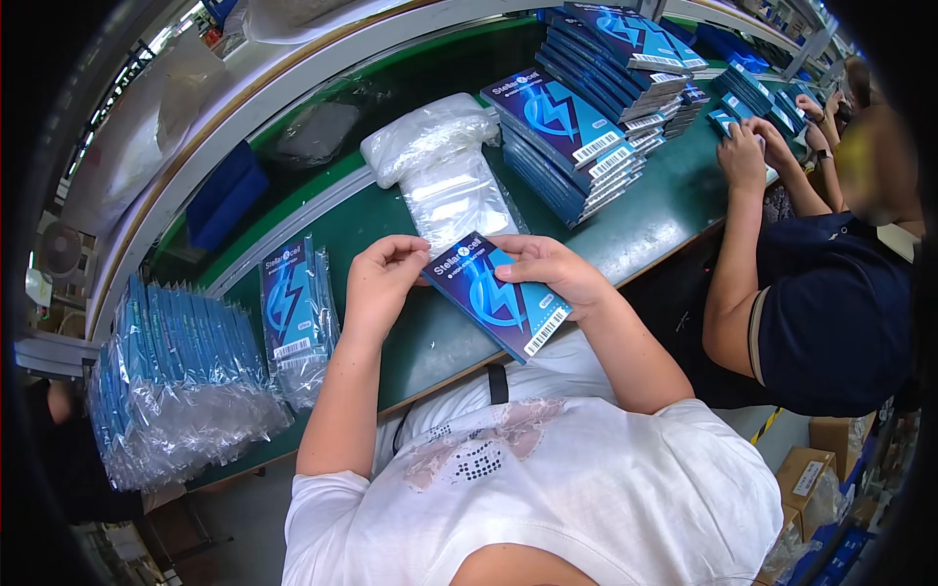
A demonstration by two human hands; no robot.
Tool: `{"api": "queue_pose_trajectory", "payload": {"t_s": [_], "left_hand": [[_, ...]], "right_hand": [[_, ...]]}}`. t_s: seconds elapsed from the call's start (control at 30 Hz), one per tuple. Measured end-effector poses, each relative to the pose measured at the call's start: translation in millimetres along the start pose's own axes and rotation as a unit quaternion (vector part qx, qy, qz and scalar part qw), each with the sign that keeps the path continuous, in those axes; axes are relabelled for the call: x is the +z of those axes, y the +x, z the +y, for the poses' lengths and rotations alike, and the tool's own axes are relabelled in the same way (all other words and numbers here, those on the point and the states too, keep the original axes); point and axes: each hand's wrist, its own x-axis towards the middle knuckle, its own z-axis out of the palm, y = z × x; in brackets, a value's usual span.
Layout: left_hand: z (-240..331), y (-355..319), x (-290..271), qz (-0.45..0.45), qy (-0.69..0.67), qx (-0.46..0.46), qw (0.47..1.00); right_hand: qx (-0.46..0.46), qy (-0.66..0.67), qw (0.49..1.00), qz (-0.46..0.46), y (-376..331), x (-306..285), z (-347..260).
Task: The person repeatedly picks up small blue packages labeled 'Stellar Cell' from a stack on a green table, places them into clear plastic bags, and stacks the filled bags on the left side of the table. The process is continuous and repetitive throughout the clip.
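A flat blue box [496,301] with a lightning-bolt print and a white barcode strip is tilted in front of my chest. My right hand [559,273] grips it by its right edge, thumb on the printed face. At the box's upper left corner, my left hand [386,280] is closed in a pinch; what lies between its fingertips is too small to tell. Just beyond the box lies a pile of clear plastic bags [451,190], with a thick folded bundle [430,137] at its far end.
Bagged blue boxes stand in a row [181,342] at the left, beside another bagged box [291,303]. Tall stacks of unbagged boxes [557,117] rise at the back right of the green table [430,342]. At right, a co-worker's hands [747,151] handle similar boxes.
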Motion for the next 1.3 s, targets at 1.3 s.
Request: {"api": "queue_pose_trajectory", "payload": {"t_s": [1.3], "left_hand": [[14.0,-62.9,18.1,-0.377,-0.423,-0.16,0.808]], "right_hand": [[-0.473,-0.451,0.753,0.079,-19.3,84.2,-13.6]]}}
